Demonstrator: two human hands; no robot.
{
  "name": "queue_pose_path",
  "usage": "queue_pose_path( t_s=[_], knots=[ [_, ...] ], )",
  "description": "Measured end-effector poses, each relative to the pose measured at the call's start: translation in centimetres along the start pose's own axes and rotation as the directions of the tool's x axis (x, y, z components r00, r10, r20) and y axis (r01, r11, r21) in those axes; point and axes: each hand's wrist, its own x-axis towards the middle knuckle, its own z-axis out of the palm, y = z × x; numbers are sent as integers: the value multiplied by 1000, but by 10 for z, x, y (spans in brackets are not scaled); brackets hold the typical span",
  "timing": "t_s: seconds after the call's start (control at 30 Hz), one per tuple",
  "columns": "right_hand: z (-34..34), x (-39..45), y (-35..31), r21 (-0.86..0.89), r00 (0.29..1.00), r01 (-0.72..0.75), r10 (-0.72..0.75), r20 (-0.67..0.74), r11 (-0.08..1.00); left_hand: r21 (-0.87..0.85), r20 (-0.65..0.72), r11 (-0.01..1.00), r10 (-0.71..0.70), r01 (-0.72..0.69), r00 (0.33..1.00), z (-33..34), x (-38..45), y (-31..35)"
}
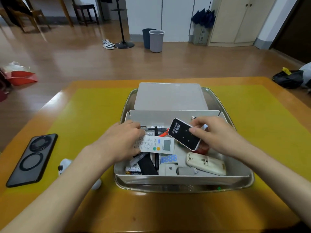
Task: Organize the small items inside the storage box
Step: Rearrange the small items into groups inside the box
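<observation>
- Head view: I look down into the storage box (235,178), which sits in a metal tray (249,184) on the yellow-topped worktop (94,108), its lid (170,96) lying just beyond it.
- My left hand (123,140) grips the white air-conditioner remote (155,145) by its button end, holding it level over the left half of the box, I judge so that it clears the clutter beneath.
- My right hand (213,133) pinches the black Wi-Fi device (184,134) at its right edge, thumb on the face, tilted up above the middle of the box.
- Below them lie a worn white remote (206,163) at the near right, batteries (133,170) in the near-left corner, a dotted blue item (168,159) and a black strap (148,165), all jumbled together.
- With the two bigger pieces lifted, the smaller things are exposed for sorting; that seems the point.
- A phone (32,158) lies face down on the worktop, well to the left of the box.
</observation>
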Motion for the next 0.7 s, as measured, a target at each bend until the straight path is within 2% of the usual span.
queue_pose_path(
  t_s=[0.07,0.13,0.37,0.53,0.63,0.7],
  knots=[
    [11,5,-8,-224,998,57,-61,-10,973,2,-4,1000,-8,8,1000,1,0,0],
    [18,8,-14,-317,992,111,-124,-22,942,-2,-25,1000,-9,9,1000,-1,-2,0],
    [15,6,-14,-355,978,167,-201,-60,920,-66,-148,997,39,-49,988,-13,-7,14],
    [2,-3,-7,-380,970,178,-226,-84,908,-110,-187,987,93,-115,978,-16,-1,32],
    [-16,-18,2,-386,987,114,-149,-62,915,-172,-210,972,119,-157,970,-15,4,45],
    [-27,-31,9,-446,998,60,-48,38,893,-218,-228,955,150,-201,962,-14,7,58]
  ],
)
